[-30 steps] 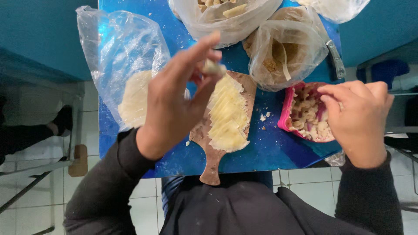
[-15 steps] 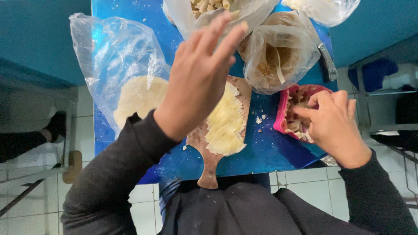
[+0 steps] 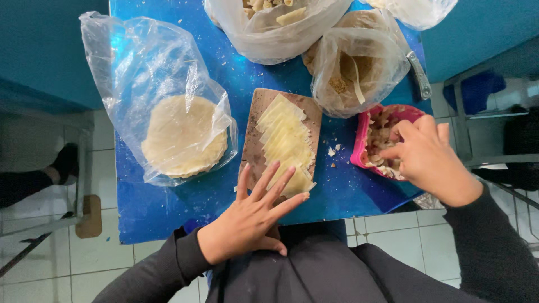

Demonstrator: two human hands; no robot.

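My left hand [image 3: 252, 216] lies flat with its fingers spread over the near end of a wooden board [image 3: 254, 140], and it holds nothing. Its fingertips touch the closest of several thin pale yellow slices [image 3: 286, 140] fanned along the board. My right hand [image 3: 429, 160] reaches into a pink container [image 3: 359, 143] of chopped brownish filling [image 3: 382, 134] at the right of the blue table [image 3: 168, 210]. Thumb and fingers are pinched together in that filling.
A clear plastic bag [image 3: 140, 67] holding a stack of round pale dough discs [image 3: 182, 134] lies on the left. Bags with brown crumbs [image 3: 359, 64] and pale pieces [image 3: 275, 28] stand at the back. A metal tool [image 3: 420, 76] lies by the right edge. Tiled floor surrounds the table.
My left hand came down from high over the board, where it pinched a small pale piece, and now lies flat and empty. My right hand dropped into the pink container.
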